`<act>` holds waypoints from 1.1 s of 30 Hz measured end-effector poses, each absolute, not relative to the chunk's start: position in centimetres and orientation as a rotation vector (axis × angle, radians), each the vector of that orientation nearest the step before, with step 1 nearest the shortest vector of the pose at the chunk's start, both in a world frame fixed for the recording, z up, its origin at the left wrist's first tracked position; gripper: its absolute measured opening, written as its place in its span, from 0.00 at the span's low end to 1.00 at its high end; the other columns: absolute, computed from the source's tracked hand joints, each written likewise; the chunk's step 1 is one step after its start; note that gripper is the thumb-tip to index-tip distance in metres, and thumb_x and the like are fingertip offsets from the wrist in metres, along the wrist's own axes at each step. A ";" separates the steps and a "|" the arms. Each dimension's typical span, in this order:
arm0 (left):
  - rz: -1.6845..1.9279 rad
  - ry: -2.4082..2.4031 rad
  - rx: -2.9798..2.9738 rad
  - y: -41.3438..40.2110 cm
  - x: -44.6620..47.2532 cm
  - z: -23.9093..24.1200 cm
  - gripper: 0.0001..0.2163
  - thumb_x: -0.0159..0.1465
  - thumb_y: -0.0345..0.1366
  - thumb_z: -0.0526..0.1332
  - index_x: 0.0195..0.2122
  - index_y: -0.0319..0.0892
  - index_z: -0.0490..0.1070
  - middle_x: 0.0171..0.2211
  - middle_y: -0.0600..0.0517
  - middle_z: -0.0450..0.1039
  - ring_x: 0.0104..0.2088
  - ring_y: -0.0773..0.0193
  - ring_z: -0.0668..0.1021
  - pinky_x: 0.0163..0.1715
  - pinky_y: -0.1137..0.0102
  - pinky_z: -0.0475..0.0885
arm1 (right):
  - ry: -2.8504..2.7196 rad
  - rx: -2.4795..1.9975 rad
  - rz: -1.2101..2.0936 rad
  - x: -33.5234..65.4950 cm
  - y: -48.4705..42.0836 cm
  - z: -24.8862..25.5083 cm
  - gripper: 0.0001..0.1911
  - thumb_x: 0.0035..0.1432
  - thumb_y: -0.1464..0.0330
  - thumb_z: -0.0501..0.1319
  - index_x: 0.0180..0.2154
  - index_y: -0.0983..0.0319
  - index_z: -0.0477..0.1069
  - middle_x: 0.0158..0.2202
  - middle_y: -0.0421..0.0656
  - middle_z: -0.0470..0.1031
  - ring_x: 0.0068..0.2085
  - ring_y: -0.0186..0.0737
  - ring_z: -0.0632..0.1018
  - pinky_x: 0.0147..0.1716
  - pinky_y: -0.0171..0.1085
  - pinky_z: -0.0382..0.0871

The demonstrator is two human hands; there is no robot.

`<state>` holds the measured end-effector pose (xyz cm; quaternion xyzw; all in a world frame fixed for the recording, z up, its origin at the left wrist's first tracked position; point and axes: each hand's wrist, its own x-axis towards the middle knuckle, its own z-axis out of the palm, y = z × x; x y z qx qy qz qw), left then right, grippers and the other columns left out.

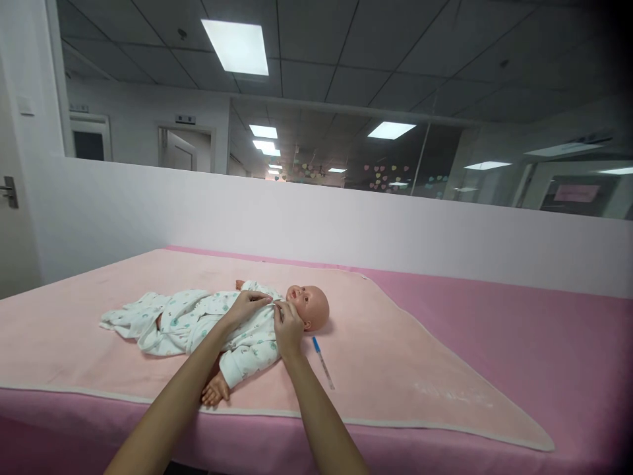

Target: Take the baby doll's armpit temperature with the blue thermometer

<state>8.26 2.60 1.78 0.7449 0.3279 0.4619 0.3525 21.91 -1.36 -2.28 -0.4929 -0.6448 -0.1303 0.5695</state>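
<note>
A baby doll [309, 307] lies on its back on a light pink blanket [395, 356], head to the right. It wears a white patterned romper [198, 323]. My left hand [250, 305] pinches the romper's fabric at the doll's chest near the collar. My right hand [287, 328] is closed on the collar edge just under the doll's chin. The two hands almost touch. A thin thermometer with a blue tip [322, 361] lies on the blanket to the right of my right forearm.
The blanket covers a table with a darker pink sheet [544, 343]. A low white partition wall [346, 224] stands behind it, with glass above. A door with a handle [8, 191] is at far left.
</note>
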 end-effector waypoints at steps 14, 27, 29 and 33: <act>1.106 0.695 1.893 2.3 8.2 1.7 0.15 0.55 0.40 0.60 0.40 0.38 0.74 0.40 0.47 0.75 0.45 0.57 0.74 0.48 0.65 0.66 | -1.572 -1.133 -0.375 21.9 -1.1 -2.3 0.16 0.61 0.66 0.46 0.34 0.61 0.72 0.32 0.43 0.74 0.33 0.33 0.73 0.32 0.29 0.64; 1.185 0.781 2.016 2.4 8.5 1.2 0.13 0.55 0.34 0.56 0.40 0.39 0.74 0.38 0.49 0.76 0.42 0.60 0.75 0.46 0.66 0.67 | -1.630 -1.115 -0.367 21.9 -1.6 -1.8 0.16 0.58 0.73 0.46 0.36 0.61 0.72 0.33 0.43 0.74 0.35 0.34 0.73 0.35 0.31 0.64; 1.194 0.780 2.049 2.0 8.5 1.3 0.13 0.56 0.33 0.55 0.41 0.40 0.74 0.38 0.49 0.76 0.42 0.61 0.74 0.46 0.66 0.67 | -1.623 -1.107 -0.351 21.9 -1.6 -1.8 0.16 0.58 0.73 0.45 0.36 0.61 0.72 0.33 0.43 0.74 0.35 0.34 0.73 0.35 0.31 0.64; 1.169 0.767 2.105 1.6 8.6 1.6 0.14 0.57 0.32 0.52 0.41 0.40 0.72 0.38 0.50 0.75 0.41 0.62 0.74 0.46 0.67 0.67 | -1.578 -1.108 -0.320 21.8 -1.5 -2.0 0.15 0.58 0.72 0.47 0.35 0.61 0.72 0.31 0.42 0.74 0.33 0.34 0.73 0.32 0.31 0.64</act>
